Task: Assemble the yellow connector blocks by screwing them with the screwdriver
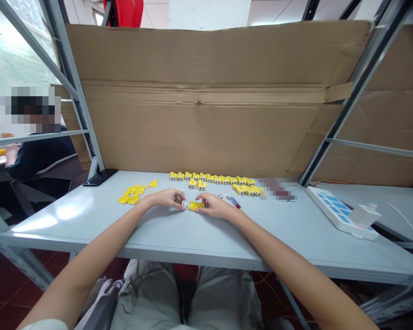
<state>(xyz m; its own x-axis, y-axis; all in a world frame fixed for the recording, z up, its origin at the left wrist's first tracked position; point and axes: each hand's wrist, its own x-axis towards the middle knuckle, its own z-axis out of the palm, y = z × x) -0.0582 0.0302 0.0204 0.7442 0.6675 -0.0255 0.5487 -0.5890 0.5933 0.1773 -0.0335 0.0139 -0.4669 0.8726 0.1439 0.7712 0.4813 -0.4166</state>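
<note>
My left hand (165,198) rests on the grey table (227,233) with its fingers curled, pinching a small white part (184,203). My right hand (214,205) lies just to its right, fingers closed on a yellow connector (195,206) that sits on the table between the two hands. A row of several yellow connectors (213,179) runs along the back of the table. A small pile of yellow parts (132,194) lies to the left of my left hand.
A purple-tipped pen (234,202) lies by my right hand. A white and blue power strip (340,211) with a plugged adapter sits at the right. A dark phone (97,178) lies at the back left. Cardboard (206,101) walls the back. Another person sits far left.
</note>
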